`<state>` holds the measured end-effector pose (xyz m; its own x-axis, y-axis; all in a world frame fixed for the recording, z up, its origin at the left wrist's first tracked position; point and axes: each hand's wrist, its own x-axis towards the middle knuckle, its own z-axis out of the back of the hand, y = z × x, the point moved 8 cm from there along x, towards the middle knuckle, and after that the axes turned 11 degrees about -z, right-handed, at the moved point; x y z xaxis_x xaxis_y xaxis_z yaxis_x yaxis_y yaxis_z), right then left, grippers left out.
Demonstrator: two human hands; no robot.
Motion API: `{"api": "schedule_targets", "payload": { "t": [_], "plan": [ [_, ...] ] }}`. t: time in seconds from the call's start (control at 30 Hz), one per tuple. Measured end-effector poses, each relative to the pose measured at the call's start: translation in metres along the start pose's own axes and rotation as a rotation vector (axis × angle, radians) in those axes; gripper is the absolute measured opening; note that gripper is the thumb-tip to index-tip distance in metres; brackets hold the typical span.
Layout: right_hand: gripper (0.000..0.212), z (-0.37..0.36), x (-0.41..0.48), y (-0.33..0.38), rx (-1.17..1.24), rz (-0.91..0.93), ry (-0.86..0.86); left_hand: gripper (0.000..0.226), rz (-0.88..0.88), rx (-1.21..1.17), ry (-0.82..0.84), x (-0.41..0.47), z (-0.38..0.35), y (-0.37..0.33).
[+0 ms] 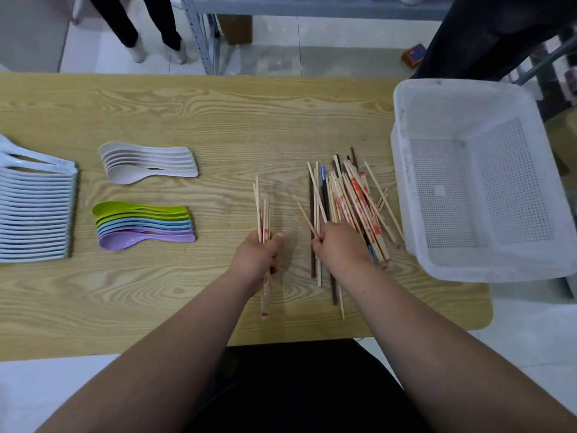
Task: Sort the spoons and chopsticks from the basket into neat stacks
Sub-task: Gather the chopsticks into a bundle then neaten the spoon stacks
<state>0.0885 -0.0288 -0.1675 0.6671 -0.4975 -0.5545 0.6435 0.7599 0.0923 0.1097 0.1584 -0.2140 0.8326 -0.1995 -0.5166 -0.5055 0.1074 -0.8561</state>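
My left hand (257, 257) grips a bundle of light wooden chopsticks (261, 210), their tips pointing away from me. My right hand (340, 245) pinches a single wooden chopstick (305, 217) at the near left edge of a loose pile of chopsticks (352, 201). That pile mixes bare wooden, red-printed wrapped, dark brown and blue ones. The white plastic basket (415, 232) stands at the right of the table and looks empty. On the left lie three spoon stacks: beige spoons (146, 162), coloured spoons (140, 225) and a long row of pale blue spoons (34, 207).
The wooden table (193, 107) has bare surface at the back and in the near left. The basket overhangs the table's right edge. Beyond the far edge stand people's legs (150, 29), a metal shelf frame (209, 35) and a cardboard box.
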Motion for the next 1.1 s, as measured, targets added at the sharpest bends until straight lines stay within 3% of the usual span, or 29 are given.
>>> {"api": "schedule_targets", "payload": {
  "t": [0.1, 0.2, 0.3, 0.4, 0.5, 0.63, 0.73, 0.93, 1.1],
  "plan": [
    [0.026, -0.002, 0.003, 0.001, -0.013, -0.001, 0.057, 0.026, 0.001, -0.005, -0.011, 0.000, -0.006, 0.000],
    [0.030, 0.009, -0.009, 0.005, 0.124, 0.043, 0.075, 0.027, 0.006, -0.022, -0.021, -0.001, -0.012, -0.004],
    [0.017, 0.013, -0.033, 0.016, 0.294, 0.134, 0.173, 0.030, 0.000, -0.048, 0.026, -0.003, -0.024, -0.012],
    [0.018, 0.006, -0.044, 0.024, 0.322, 0.210, 0.267, 0.026, -0.007, -0.022, 0.062, -0.004, -0.032, -0.014],
    [0.027, 0.018, -0.033, 0.007, 0.331, 0.170, 0.138, 0.024, 0.000, 0.055, 0.014, -0.002, -0.022, -0.011],
    [0.057, 0.045, -0.009, -0.028, 0.035, 0.076, -0.210, 0.023, 0.031, 0.102, -0.058, 0.000, -0.002, -0.002],
    [0.076, 0.043, 0.010, -0.043, -0.001, -0.048, -0.174, 0.028, 0.065, 0.050, -0.071, -0.001, 0.002, 0.001],
    [0.054, 0.046, 0.013, -0.044, 0.063, -0.048, -0.226, 0.020, 0.061, 0.023, -0.051, -0.006, -0.005, -0.007],
    [0.062, 0.044, 0.014, -0.044, 0.187, -0.081, -0.168, 0.018, 0.084, -0.021, -0.039, -0.008, -0.007, -0.008]
  ]
}}
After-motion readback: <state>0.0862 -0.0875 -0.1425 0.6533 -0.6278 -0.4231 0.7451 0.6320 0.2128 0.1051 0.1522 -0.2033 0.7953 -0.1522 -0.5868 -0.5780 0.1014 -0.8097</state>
